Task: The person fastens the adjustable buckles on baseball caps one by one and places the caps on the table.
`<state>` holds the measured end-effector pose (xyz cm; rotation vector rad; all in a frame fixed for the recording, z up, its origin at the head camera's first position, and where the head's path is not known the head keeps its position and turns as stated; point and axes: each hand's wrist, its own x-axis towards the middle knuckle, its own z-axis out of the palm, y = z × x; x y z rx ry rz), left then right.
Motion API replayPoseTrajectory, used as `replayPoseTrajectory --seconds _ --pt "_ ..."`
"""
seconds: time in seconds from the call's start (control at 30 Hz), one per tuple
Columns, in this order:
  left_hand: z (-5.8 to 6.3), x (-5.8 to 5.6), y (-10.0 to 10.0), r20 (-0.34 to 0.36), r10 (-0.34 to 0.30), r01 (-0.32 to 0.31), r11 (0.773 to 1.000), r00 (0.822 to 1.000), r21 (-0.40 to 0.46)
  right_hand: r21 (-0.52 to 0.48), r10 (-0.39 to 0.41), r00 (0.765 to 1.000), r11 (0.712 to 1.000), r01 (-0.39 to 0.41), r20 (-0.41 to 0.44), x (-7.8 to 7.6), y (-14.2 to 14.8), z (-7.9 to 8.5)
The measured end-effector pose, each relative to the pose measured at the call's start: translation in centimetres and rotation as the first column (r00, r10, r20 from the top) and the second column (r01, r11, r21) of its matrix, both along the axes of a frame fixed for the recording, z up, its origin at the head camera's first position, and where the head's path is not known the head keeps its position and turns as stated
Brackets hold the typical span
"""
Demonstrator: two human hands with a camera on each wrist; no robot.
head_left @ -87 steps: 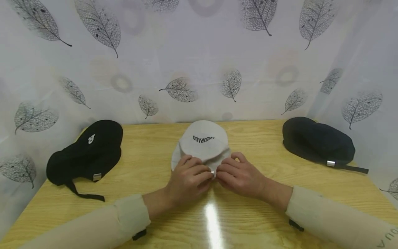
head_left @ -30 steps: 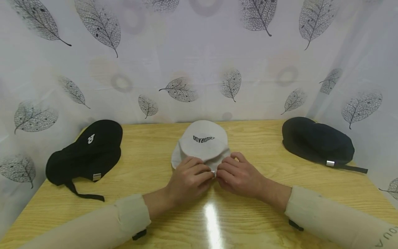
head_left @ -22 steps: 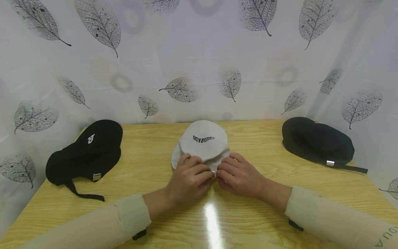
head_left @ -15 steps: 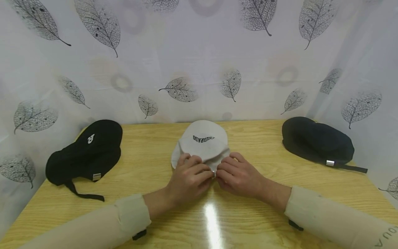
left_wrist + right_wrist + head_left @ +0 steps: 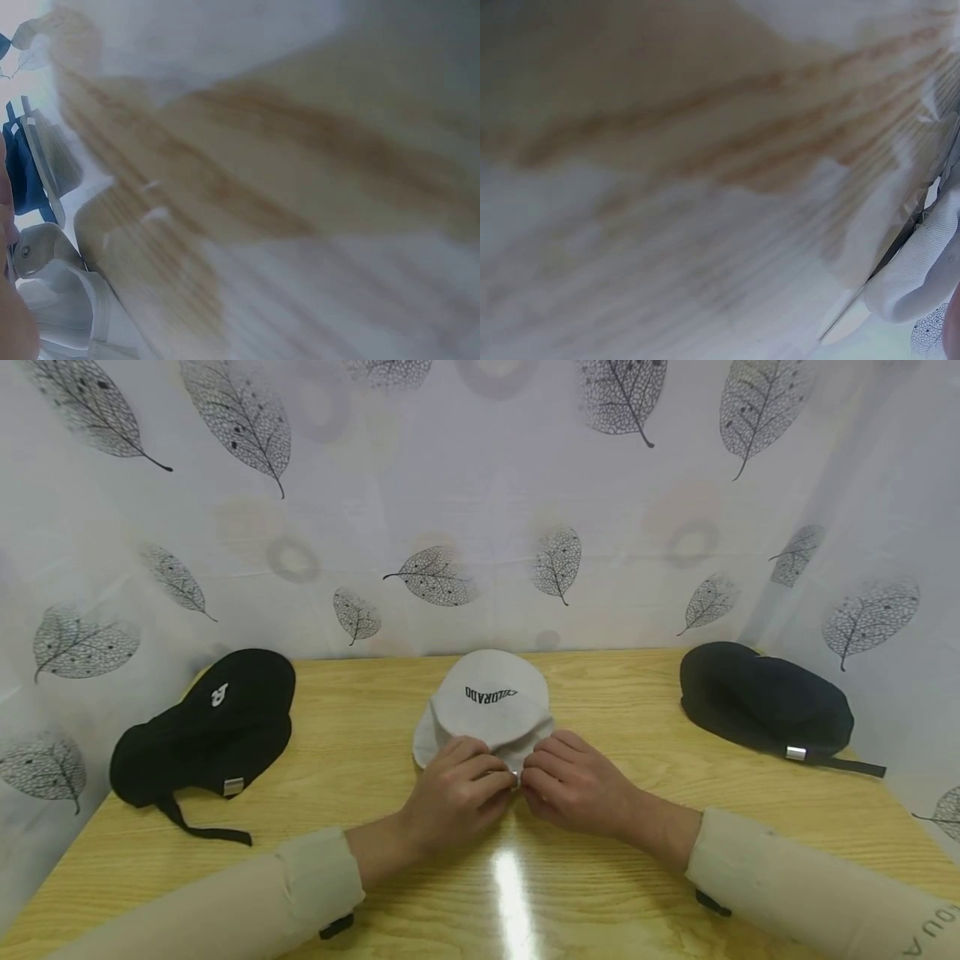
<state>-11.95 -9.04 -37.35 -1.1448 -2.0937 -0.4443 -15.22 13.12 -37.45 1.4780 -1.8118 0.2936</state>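
Observation:
A light grey cap (image 5: pixel 491 693) with dark "COLORADO" lettering lies at the middle back of the table, its near edge toward me. At that edge is a small metal buckle (image 5: pixel 516 779), mostly covered by fingers. My left hand (image 5: pixel 457 789) pinches the strap on the buckle's left side, fingers curled. From the other side my right hand (image 5: pixel 577 785) pinches the same edge, its fingertips nearly meeting the left ones. The left wrist view catches part of the cap (image 5: pixel 64 300) at its left border; in the right wrist view the cap (image 5: pixel 919 262) shows at the right.
To the left on the wooden table (image 5: pixel 360 718) lies a black cap (image 5: pixel 210 727) with a white logo, its strap (image 5: pixel 202 831) hanging loose. A dark navy cap (image 5: pixel 765 697) with a metal buckle sits at the right. A leaf-patterned curtain (image 5: pixel 480 485) stands behind.
The hands and the grey cap stay in place with only tiny finger shifts; the left index finger, raised half a second ago, now lies lower. The other caps have not moved.

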Motion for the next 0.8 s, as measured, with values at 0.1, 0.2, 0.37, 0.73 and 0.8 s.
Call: replayPoseTrajectory --seconds 0.1,0.2,0.37,0.73,0.8 --pt "0.03 0.03 0.02 0.003 0.002 -0.002 1.000 1.000 -0.005 0.002 -0.002 1.000 1.000 0.002 0.010 0.03 0.02 0.02" --pt "0.06 0.06 0.02 0.010 0.003 -0.003 1.000 1.000 -0.006 0.005 -0.013 1.000 1.000 0.013 0.015 0.04 0.04 0.04" --pt "0.10 0.10 -0.02 0.029 0.006 -0.006 1.000 1.000 0.002 0.002 -0.045 0.999 0.999 0.045 0.017 0.02 0.05 0.02" --pt "0.08 0.15 -0.12 0.035 0.019 -0.018 1.000 0.999 -0.005 0.031 -0.067 0.998 0.997 0.066 0.019 0.10 0.16 -0.01" --pt "0.08 0.13 -0.13 0.035 0.015 -0.015 1.000 0.999 -0.005 0.046 -0.063 0.998 0.997 0.061 0.032 0.11 0.19 -0.01"
